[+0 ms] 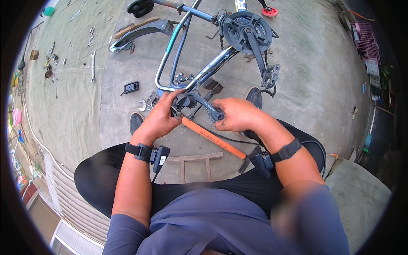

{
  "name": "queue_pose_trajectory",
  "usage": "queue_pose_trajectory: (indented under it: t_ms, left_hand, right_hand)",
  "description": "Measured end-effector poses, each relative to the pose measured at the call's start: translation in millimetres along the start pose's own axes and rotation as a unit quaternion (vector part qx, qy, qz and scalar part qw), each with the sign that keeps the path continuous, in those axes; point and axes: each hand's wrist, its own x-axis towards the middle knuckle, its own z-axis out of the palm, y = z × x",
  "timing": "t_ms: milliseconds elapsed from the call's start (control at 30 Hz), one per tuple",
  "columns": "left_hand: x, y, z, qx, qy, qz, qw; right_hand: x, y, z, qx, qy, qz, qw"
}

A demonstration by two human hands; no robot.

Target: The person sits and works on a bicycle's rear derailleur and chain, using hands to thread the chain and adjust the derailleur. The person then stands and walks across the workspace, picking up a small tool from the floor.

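Observation:
A bicycle frame (173, 46) with light blue and silver tubes lies in front of me. At its rear end is a black rear derailleur (207, 105). My left hand (159, 115) is closed round the derailleur's upper body beside the frame end, its fingertips partly hidden. With thumb and fingers, my right hand (236, 114) pinches the lower end of the derailleur cage. The black crankset (247, 32) and a pedal (270, 75) sit farther off to the right. Below my hands runs a long orange tube (214, 138) with a dark end piece.
Wrenches (93, 67) and small parts lie on the floor cloth at left. A black folding multi-tool (131, 87) is nearer, with an adjustable wrench (143, 105) by my left hand. A mudguard (142, 35) and brush are beyond. A wooden frame (193, 158) lies near my legs.

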Motion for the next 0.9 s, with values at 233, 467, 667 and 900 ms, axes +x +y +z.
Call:
queue_pose_trajectory:
  t_ms: [233, 467, 667, 900]
  left_hand:
    - [1.3, 1.3, -2.5, 0.016, -0.004, 0.008, 1.0]
    - [1.8, -0.3, -2.1, 0.028, -0.01, 0.003, 1.0]
    - [1.0, -3.9, -1.1, 0.027, -0.004, 0.005, 1.0]
    - [0.6, -4.6, -1.7, 0.014, -0.005, 0.0, 1.0]
  right_hand:
    - [-0.7, -1.4, -1.7, -0.02, -0.009, 0.006, 1.0]
    - [-0.2, 1.6, 0.8, -0.011, -0.006, 0.002, 1.0]
    - [0.8, 2.5, 1.1, -0.009, -0.008, 0.0, 1.0]
    - [4.8, 5.6, 4.7, 0.001, -0.006, -0.013, 1.0]
